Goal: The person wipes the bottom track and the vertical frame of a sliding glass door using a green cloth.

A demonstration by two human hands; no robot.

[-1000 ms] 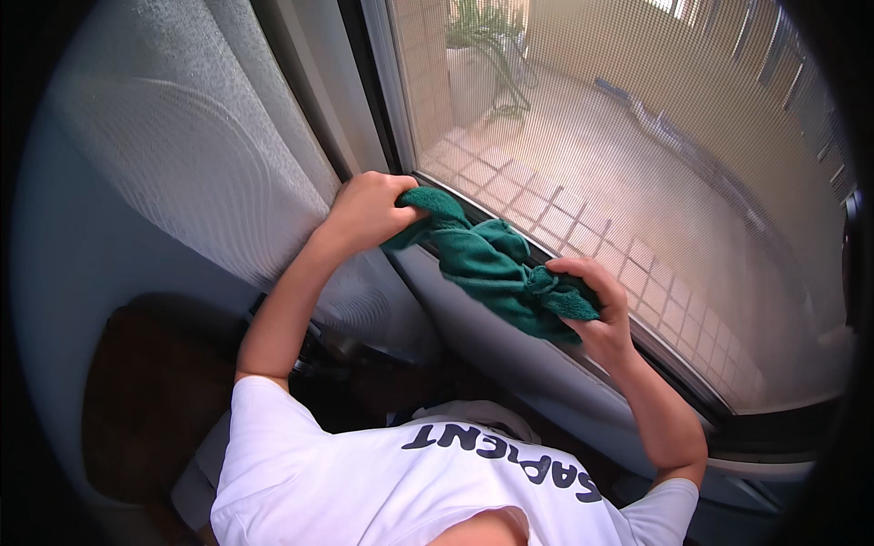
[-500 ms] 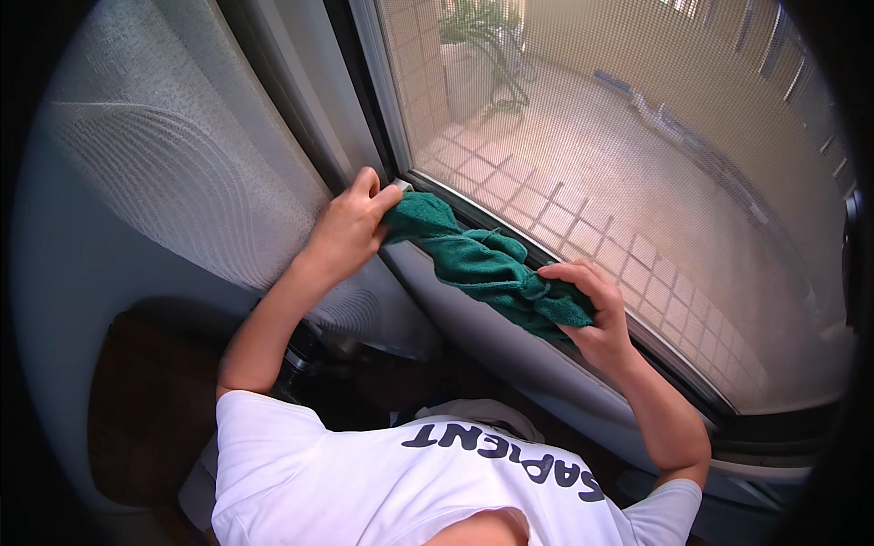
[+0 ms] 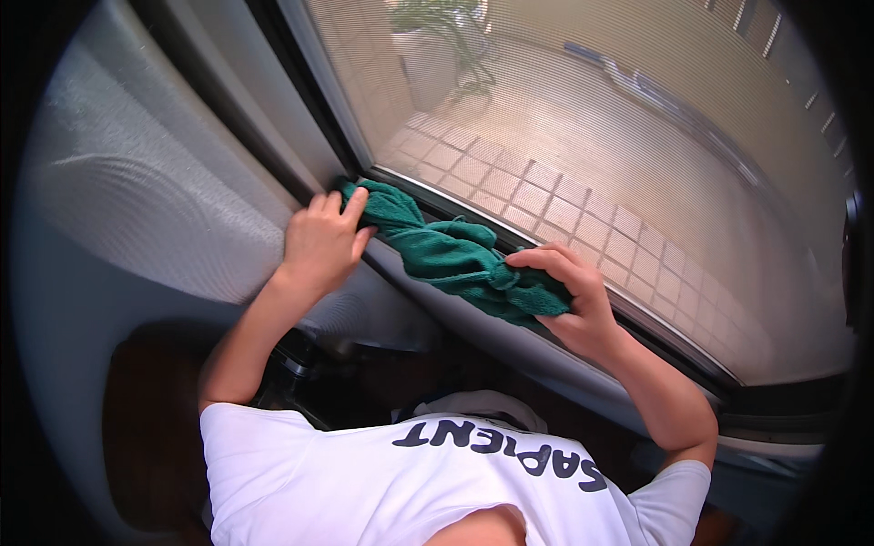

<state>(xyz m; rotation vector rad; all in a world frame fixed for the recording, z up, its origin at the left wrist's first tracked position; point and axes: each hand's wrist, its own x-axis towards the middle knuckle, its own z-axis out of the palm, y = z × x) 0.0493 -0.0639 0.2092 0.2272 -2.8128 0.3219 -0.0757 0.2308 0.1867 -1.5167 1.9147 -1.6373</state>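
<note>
A dark green cloth [image 3: 446, 255] lies stretched along the bottom track of a window [image 3: 428, 205], from the left corner toward the right. My left hand [image 3: 320, 238] presses the cloth's left end into the corner where the track meets the dark frame. The cloth's bunched right end is gripped by my right hand [image 3: 569, 296] on the sill.
A mesh screen [image 3: 637, 136] covers the pane; beyond it lie a tiled balcony floor and a potted plant [image 3: 437, 45]. A pale sheer curtain [image 3: 137, 182] hangs at the left. Below the sill are a white wall and dark wooden floor [image 3: 146, 437].
My left hand has slid the cloth's left end further left and up along the track into the frame corner. The cloth is stretched out longer. My right hand has stayed about where it was.
</note>
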